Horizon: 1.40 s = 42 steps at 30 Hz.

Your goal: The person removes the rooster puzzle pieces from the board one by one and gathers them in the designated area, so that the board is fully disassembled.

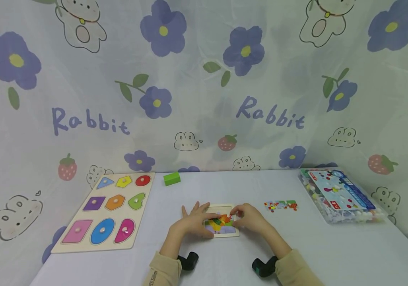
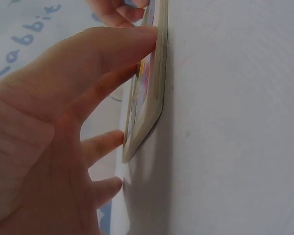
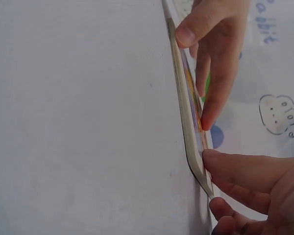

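Note:
A small jigsaw puzzle in a pale wooden tray (image 1: 222, 235) lies on the table, its picture a colourful rooster (image 1: 216, 225). My left hand (image 1: 191, 222) rests on its left side with fingers spread, index across the picture and thumb at the near rim. In the left wrist view the thumb (image 2: 122, 41) lies against the tray's edge. At the tray's right end, my right hand (image 1: 250, 218) has curled fingers, with thumb and index pinching at a puzzle piece that they mostly cover. The right wrist view shows the right thumb (image 3: 235, 166) low over the picture near a tray corner.
Several joined puzzle pieces (image 1: 280, 205) lie to the right of the tray. A wooden shape board (image 1: 137, 214) with knobbed pieces is at the left, a green block (image 1: 172, 178) at the back. A clear box of beads (image 1: 343, 194) stands back right, before a patterned curtain (image 1: 197, 99).

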Tool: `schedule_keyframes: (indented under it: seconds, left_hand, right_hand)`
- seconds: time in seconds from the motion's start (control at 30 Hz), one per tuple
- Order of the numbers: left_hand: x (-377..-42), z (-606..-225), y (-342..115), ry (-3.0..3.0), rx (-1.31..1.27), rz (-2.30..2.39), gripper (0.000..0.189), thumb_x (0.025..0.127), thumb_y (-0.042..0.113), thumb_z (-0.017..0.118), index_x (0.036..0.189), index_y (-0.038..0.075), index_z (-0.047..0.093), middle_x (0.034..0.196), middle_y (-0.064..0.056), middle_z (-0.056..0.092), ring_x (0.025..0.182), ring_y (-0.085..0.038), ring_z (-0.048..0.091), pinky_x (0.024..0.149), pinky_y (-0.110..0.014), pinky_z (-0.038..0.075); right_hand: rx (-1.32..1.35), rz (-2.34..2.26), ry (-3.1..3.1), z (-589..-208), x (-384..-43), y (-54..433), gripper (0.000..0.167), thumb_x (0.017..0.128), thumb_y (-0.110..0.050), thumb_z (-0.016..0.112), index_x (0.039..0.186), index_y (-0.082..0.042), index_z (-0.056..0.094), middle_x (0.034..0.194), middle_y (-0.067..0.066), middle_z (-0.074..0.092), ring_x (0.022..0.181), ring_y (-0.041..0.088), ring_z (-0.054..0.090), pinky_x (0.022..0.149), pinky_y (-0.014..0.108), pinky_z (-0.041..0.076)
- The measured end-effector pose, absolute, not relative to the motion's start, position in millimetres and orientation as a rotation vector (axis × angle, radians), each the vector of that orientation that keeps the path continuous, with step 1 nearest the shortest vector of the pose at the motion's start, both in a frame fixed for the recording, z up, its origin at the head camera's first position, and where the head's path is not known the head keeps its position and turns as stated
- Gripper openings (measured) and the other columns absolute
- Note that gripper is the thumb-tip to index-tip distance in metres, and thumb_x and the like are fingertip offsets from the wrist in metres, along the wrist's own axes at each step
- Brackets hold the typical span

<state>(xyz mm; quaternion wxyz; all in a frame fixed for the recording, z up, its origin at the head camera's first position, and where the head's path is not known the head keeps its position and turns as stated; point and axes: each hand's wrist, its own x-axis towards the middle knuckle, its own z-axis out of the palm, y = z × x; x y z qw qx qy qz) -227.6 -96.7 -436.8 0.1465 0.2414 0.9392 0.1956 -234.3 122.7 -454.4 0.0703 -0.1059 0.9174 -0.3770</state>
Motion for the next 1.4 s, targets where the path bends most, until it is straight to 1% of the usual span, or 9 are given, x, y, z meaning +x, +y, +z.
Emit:
schedule_keyframes:
  seconds: [0.17,0.3,0.47,0.73,0.9,1.0,1.13,1.27,1.4]
  left_hand:
    - [-228,-437,-97,2.698,0.688,0.58,0.058,0.072,0.036,0.076,0.127,0.033,0.056,0.15,-0.01,0.027,0.138,-0.044,0.011,0.094,-0.075,-0.006]
    - [-227,-438,-96,2.693,0.68,0.574,0.058,0.072,0.036,0.076,0.127,0.033,0.056,0.15,-0.009,0.026,0.138,-0.043,0.011,0.094,-0.075,-0.006]
    - [-227,-438,-96,2.692,0.674,0.57,0.058,0.072,0.036,0.075,0.127,0.034,0.055,0.15,-0.009,0.026,0.137,-0.044,0.011,0.094,-0.075,-0.006]
    - [-228,-438,-96,2.692,0.68,0.579,0.058,0.072,0.036,0.075,0.127,0.035,0.055,0.15,-0.009,0.026,0.138,-0.043,0.011,0.094,-0.075,-0.006]
    - [-228,-437,-97,2.692,0.687,0.583,0.058,0.073,0.036,0.075,0.128,0.034,0.055,0.15,-0.009,0.026,0.138,-0.043,0.011,0.095,-0.075,-0.007]
    - [-228,-437,-97,2.693,0.69,0.583,0.058,0.073,0.037,0.075,0.128,0.034,0.055,0.15,-0.01,0.026,0.138,-0.043,0.011,0.094,-0.075,-0.006]
    - [-228,-437,-97,2.692,0.689,0.584,0.058,0.073,0.037,0.075,0.128,0.034,0.055,0.15,-0.01,0.026,0.138,-0.043,0.011,0.095,-0.075,-0.006]
    - [-227,-437,-97,2.687,0.685,0.586,0.058,0.073,0.036,0.075,0.127,0.035,0.055,0.15,-0.01,0.026,0.137,-0.044,0.011,0.095,-0.075,-0.006]
    - [-227,-436,-96,2.689,0.681,0.582,0.058,0.072,0.036,0.075,0.127,0.038,0.055,0.15,-0.01,0.026,0.137,-0.045,0.012,0.094,-0.075,-0.006]
  right_hand:
    - [-0.393,-1.228,2.73,-454,-234,123,0.028,0.067,-0.003,0.078,0.087,-0.011,0.06,0.08,0.002,0.051,0.074,0.016,0.045,0.064,0.03,0.037]
    - [-0.443,-1.353,2.659,-453,-234,123,0.024,0.071,0.001,0.073,0.084,-0.008,0.055,0.079,0.002,0.053,0.072,0.016,0.048,0.063,0.029,0.039]
    - [-0.466,-1.427,2.6,-454,-235,124,0.015,0.077,-0.002,0.068,0.083,-0.006,0.055,0.075,0.001,0.057,0.07,0.014,0.05,0.061,0.028,0.04]
    - [-0.38,-1.458,2.556,-454,-235,125,0.016,0.078,-0.004,0.068,0.085,-0.005,0.054,0.074,0.002,0.062,0.065,0.013,0.051,0.056,0.028,0.04]
    - [-0.336,-1.469,2.544,-453,-235,124,0.016,0.08,-0.005,0.068,0.086,-0.005,0.053,0.078,0.003,0.063,0.066,0.013,0.051,0.056,0.027,0.041]
    - [-0.36,-1.496,2.536,-454,-234,126,0.016,0.08,-0.008,0.067,0.086,-0.006,0.052,0.078,0.002,0.063,0.065,0.012,0.051,0.055,0.026,0.042]
    - [-0.397,-1.549,2.555,-452,-233,129,0.014,0.081,-0.01,0.066,0.086,-0.008,0.053,0.073,-0.002,0.061,0.062,0.011,0.05,0.052,0.025,0.039]
    - [-0.248,-1.606,2.564,-449,-237,131,0.012,0.082,-0.007,0.064,0.091,-0.008,0.056,0.074,0.0,0.062,0.065,0.014,0.052,0.054,0.026,0.043]
    - [-0.136,-1.663,2.558,-447,-240,138,0.015,0.084,-0.004,0.063,0.097,-0.004,0.057,0.079,0.004,0.063,0.069,0.016,0.058,0.059,0.029,0.049]
